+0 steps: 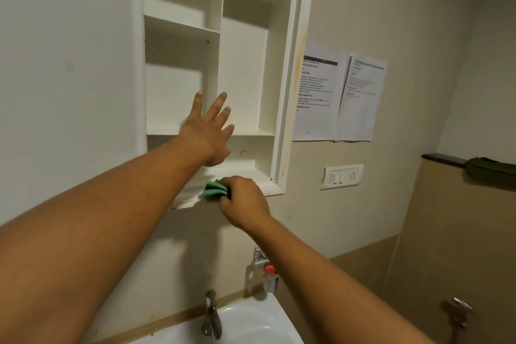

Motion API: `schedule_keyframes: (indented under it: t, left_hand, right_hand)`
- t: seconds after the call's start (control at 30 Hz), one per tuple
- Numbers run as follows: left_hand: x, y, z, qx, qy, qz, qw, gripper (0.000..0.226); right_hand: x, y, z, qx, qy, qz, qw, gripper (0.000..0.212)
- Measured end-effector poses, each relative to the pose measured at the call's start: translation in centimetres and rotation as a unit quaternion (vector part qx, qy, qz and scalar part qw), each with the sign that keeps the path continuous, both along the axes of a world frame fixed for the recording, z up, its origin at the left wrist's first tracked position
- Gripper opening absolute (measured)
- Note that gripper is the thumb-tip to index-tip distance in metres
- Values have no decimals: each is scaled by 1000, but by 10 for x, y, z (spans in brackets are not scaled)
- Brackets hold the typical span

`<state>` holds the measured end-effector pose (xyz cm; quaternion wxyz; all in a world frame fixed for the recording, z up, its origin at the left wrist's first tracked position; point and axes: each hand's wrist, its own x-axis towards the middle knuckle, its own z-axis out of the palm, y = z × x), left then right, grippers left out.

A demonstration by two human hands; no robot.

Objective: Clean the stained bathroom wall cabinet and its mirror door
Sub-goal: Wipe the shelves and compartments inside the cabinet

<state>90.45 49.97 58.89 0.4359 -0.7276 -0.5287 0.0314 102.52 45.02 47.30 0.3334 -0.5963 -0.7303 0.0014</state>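
Sponge [215,189] sits half hidden under the gripping right hand [243,201].

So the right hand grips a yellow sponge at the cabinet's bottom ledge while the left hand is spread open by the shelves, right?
Not quite: the head view shows the sponge is green, not yellow. The rest stands: the right hand grips it at the cabinet's bottom ledge, and the left hand is spread open by the shelves.

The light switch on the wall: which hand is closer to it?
Right. The right hand, gripping a green sponge, is left of the switch; the left hand is higher, farther left.
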Motion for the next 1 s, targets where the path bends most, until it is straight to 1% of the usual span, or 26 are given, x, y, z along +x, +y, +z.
schedule_keyframes:
  t: [0.07,0.13,0.17,0.2,0.23,0.3,0.37,0.4,0.47,0.57,0.63,0.73,0.8,0.87,0.93,1.0]
  left_hand:
    - [1,-10,4,-22,-7,-5,1000,69]
    - [-2,-24,11,-37,-28,-22,999,65]
    - [-6,-33,18,-35,-41,-33,998,63]
    - [-11,-40,24,-33,-57,-39,997,62]
    - [-15,-48,30,-31,-68,-40,996,61]
    - [-27,-68,43,-26,-77,-26,996,61]
    - [-40,-84,55,-16,-74,-11,997,63]
    - [-49,-96,62,-3,-74,1,997,64]
    - [-60,-119,73,17,-68,11,998,66]
    - [-73,-168,88,59,-65,3,996,66]
    - [-82,-200,98,96,-57,-8,994,65]
    - [-100,-252,112,191,-52,-51,979,63]
    - [-113,-279,118,258,-84,-98,957,63]
    - [-127,-301,118,306,-136,-137,932,66]
    - [-142,-315,111,324,-231,-156,904,73]
    - [-154,-319,103,309,-346,-156,872,81]
  right_hand:
    - [3,-6,15,-79,82,76,991,21]
    - [19,-18,34,-144,190,136,962,17]
    - [29,-26,43,-149,241,150,947,18]
    - [39,-32,51,-144,278,142,939,19]
    - [49,-38,59,-130,281,113,944,22]
    - [63,-47,72,-107,252,44,961,29]
    - [70,-55,82,-78,300,32,950,31]
    - [70,-62,89,-61,300,35,951,30]
    - [65,-75,97,-43,267,34,962,28]
    - [53,-98,110,-25,338,69,938,26]
    - [44,-114,119,-16,374,91,923,29]
    - [25,-142,131,-13,414,135,900,39]
    - [15,-158,140,-7,407,151,901,37]
    - [6,-176,152,8,396,164,904,32]
    - [-2,-193,164,18,399,173,900,32]
    - [-8,-206,175,31,405,180,896,37]
